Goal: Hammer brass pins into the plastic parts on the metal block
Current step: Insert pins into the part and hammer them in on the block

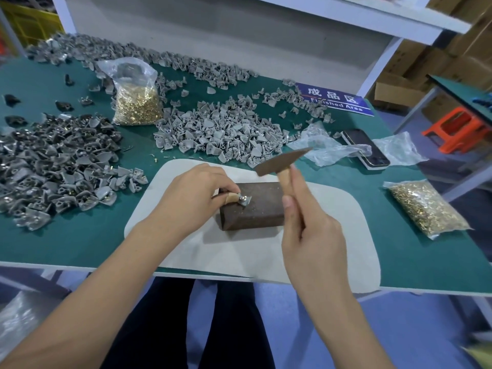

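A heap of grey plastic parts covers the left of the green table, with a bag of brass pins behind it. The left hand pinches one small plastic part against the top of the dark metal block, which sits on a pale mat. The right hand grips a wooden-handled hammer, its head raised above the block. Further right lie a phone and another bag of pins.

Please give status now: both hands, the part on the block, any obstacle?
Left hand pinches plastic part on metal block. Right hand grips hammer, raised. Nothing in the way.
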Demonstrator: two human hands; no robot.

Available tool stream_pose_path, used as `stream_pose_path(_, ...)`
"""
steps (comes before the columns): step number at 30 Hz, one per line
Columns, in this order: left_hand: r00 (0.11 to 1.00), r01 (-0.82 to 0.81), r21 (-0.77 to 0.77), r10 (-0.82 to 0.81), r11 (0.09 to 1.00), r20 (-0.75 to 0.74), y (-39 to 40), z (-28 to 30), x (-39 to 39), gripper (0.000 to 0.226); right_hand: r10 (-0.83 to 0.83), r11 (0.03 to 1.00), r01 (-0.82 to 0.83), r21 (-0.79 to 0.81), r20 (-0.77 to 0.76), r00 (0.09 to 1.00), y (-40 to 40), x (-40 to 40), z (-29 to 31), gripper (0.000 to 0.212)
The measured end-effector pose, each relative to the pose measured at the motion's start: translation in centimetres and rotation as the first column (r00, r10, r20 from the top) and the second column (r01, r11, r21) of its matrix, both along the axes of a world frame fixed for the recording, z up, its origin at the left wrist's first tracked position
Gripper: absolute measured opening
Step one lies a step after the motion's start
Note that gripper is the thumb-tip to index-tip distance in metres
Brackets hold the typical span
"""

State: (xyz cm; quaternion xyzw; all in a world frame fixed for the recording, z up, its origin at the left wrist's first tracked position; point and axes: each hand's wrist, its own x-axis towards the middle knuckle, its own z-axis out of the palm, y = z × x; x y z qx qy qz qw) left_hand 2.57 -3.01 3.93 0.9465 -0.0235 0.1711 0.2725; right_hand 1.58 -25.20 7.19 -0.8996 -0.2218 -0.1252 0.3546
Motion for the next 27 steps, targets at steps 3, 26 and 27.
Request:
stream_pose_path(3,1.000,0.010,-0.026,-0.010,1.000,-0.005,0.0,0.0,-0.1,0.004,0.006,0.968,-0.045,-0.245,-0.157,0.988,-0.6,0.3,-0.1,0.046)
stream_pose_path(26,0.991,-0.119,-0.075,0.115,0.990,-0.064,-1.7,0.5,-1.8,0.003,-0.135,0.989,0.145,0.000,-0.373,0.918,-0.2,4.9,-3.4,0.020)
stream_pose_path(27,0.992,-0.111,-0.093,0.105,0.989,-0.065,-1.7,0.5,-2.1,0.002,-0.133,0.986,0.159,0.041,-0.371,0.919,0.0,4.7,-3.4,0.015)
